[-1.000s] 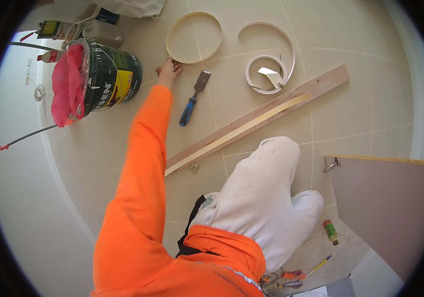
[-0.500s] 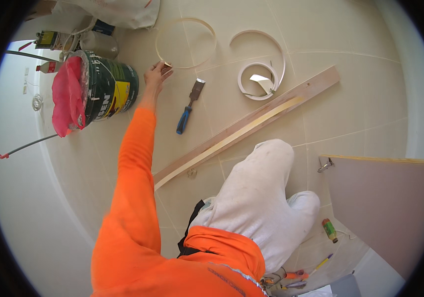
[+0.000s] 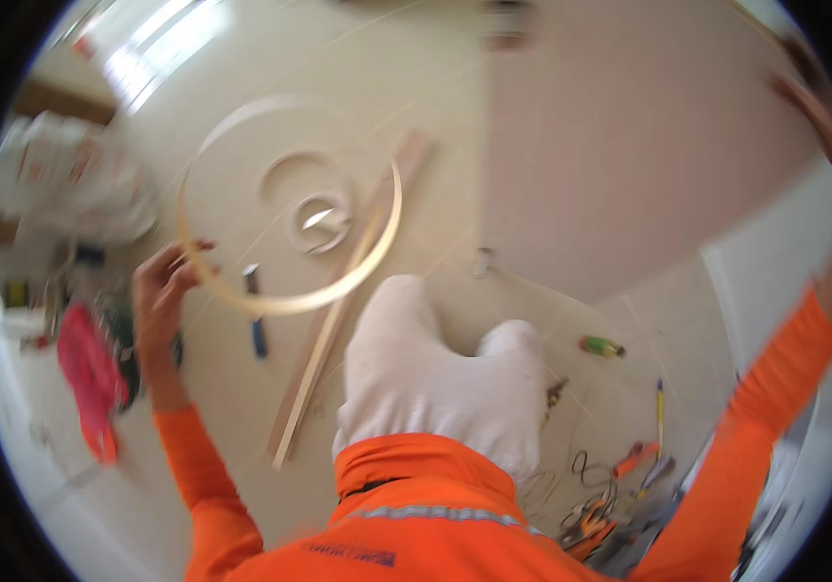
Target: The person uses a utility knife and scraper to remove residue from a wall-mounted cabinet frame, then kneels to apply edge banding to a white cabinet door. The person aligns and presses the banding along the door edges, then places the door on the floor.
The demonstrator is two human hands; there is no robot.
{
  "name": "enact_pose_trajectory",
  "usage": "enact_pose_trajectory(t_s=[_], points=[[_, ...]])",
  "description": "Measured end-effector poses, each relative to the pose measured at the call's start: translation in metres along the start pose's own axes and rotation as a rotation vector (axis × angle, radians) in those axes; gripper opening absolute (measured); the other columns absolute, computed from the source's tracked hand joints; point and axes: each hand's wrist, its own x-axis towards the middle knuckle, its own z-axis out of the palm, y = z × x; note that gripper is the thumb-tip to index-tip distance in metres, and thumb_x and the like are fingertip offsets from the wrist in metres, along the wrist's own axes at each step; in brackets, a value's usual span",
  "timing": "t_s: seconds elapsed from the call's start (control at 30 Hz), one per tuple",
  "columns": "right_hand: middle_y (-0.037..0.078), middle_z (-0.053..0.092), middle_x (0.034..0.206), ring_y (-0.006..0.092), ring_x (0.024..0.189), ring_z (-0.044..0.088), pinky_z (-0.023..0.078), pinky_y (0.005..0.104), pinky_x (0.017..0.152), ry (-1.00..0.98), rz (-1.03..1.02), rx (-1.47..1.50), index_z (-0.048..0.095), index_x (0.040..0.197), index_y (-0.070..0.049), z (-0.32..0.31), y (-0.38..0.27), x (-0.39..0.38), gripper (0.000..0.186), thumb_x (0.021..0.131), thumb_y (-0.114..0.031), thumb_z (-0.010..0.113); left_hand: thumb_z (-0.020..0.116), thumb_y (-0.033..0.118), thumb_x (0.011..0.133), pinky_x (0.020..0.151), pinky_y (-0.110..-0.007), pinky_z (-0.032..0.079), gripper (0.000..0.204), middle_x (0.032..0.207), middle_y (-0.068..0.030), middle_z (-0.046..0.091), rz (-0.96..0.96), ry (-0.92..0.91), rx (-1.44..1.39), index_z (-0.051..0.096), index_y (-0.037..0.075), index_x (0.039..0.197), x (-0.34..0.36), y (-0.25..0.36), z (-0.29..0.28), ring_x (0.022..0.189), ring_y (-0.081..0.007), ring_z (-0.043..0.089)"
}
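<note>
Looped strip in left grip, green bucket — pink cloth on top

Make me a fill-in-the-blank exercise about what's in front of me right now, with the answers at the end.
1. The left hand holds a pale hoop, and both sleeves are ____.
2. The flat-bladed tool on the floor has a ____ handle.
3. The green bottle lies to the ____ of the pale trousers.

Missing words: orange; blue; right.
</note>
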Motion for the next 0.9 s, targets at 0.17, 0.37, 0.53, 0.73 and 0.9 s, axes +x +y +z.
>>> enact_pose_trajectory(t_s=[0.17, 0.37, 0.53, 0.73, 0.9], points=[[0.016, 0.07, 0.098, 0.0308, 0.09, 0.067, 0.056, 0.044, 0.088, -0.028, -0.061, -0.058, 0.066, 0.109, 0.002, -0.002, 0.004, 0.023, 0.05, 0.085, -0.038, 0.083, 0.081, 0.012, 0.084, 0.082, -0.034, 0.064, 0.034, 0.138, -0.0184, 0.059, 0.256, -0.367, 0.085, 0.073, -0.007, 0.112, 0.047, 0.145, 0.096, 0.095, -0.0224, 0.074], [0.02, 0.069, 0.101, 0.0377, 0.095, 0.066, 0.052, 0.0436, 0.088, 0.025, -0.189, 0.06, 0.063, 0.113, 0.003, -0.016, 0.002, 0.001, 0.04, 0.085, -0.02, 0.081, 0.084, 0.004, 0.077, 0.078, -0.033, 0.063, 0.029, 0.152, -0.0217, 0.051, 0.759, -0.527, 0.377, 0.076, -0.001, 0.104, 0.057, 0.272, 0.206, 0.085, -0.02, 0.076], [0.019, 0.073, 0.103, 0.0365, 0.097, 0.07, 0.056, 0.0463, 0.084, 0.018, -0.024, 0.122, 0.067, 0.107, 0.0, -0.028, -0.011, -0.018, 0.037, 0.085, -0.024, 0.084, 0.082, 0.003, 0.082, 0.082, -0.032, 0.061, 0.028, 0.157, -0.0126, 0.05, 0.996, -0.375, 0.495, 0.078, 0.007, 0.109, 0.087, 0.335, 0.258, 0.082, -0.0158, 0.075], [0.015, 0.073, 0.093, 0.0264, 0.086, 0.07, 0.056, 0.0402, 0.076, 0.119, -0.106, 0.072, 0.067, 0.104, 0.001, -0.033, -0.014, -0.03, 0.031, 0.088, -0.02, 0.083, 0.082, 0.018, 0.086, 0.083, -0.029, 0.059, 0.031, 0.157, -0.0137, 0.049, 0.957, -0.403, 0.574, 0.079, 0.016, 0.117, 0.126, 0.349, 0.287, 0.086, -0.0174, 0.076], [0.024, 0.073, 0.107, 0.0371, 0.1, 0.071, 0.058, 0.0444, 0.087, -0.002, -0.036, 0.169, 0.062, 0.119, 0.003, -0.049, -0.016, -0.043, 0.045, 0.086, -0.022, 0.081, 0.081, 0.021, 0.088, 0.089, -0.034, 0.058, 0.027, 0.161, -0.0152, 0.042, 1.067, -0.425, 0.53, 0.08, 0.009, 0.113, 0.148, 0.352, 0.305, 0.088, -0.0205, 0.076]])
